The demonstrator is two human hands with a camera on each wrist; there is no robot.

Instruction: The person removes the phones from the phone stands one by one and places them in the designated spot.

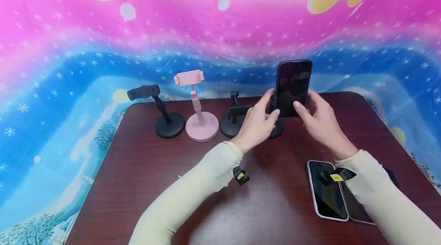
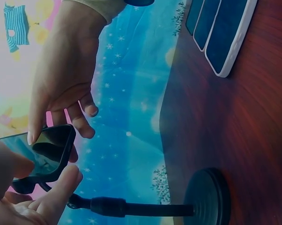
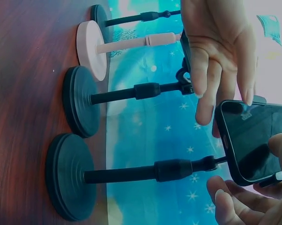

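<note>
A dark smartphone (image 1: 294, 84) stands upright, its screen facing me, at the rightmost black phone stand (image 3: 169, 170). My left hand (image 1: 256, 124) is at the phone's left side, with the thumb near the lower edge and fingers reaching behind. On the other side my right hand (image 1: 320, 122) holds the phone, thumb on the lower screen and fingers at the back. In the right wrist view, the stand's post leads up to the phone's rear, and a clamp arm (image 3: 272, 179) shows at its edge. The rest of the clamp is hidden behind the phone.
Left of the hands stand another black phone stand (image 1: 234, 116), a pink one (image 1: 202, 126) and a further black one (image 1: 170, 125). A white-edged phone (image 1: 327, 191) lies flat by my right forearm, beside other phones partly covered by the sleeve. A patterned cloth (image 1: 220, 46) hangs behind the table.
</note>
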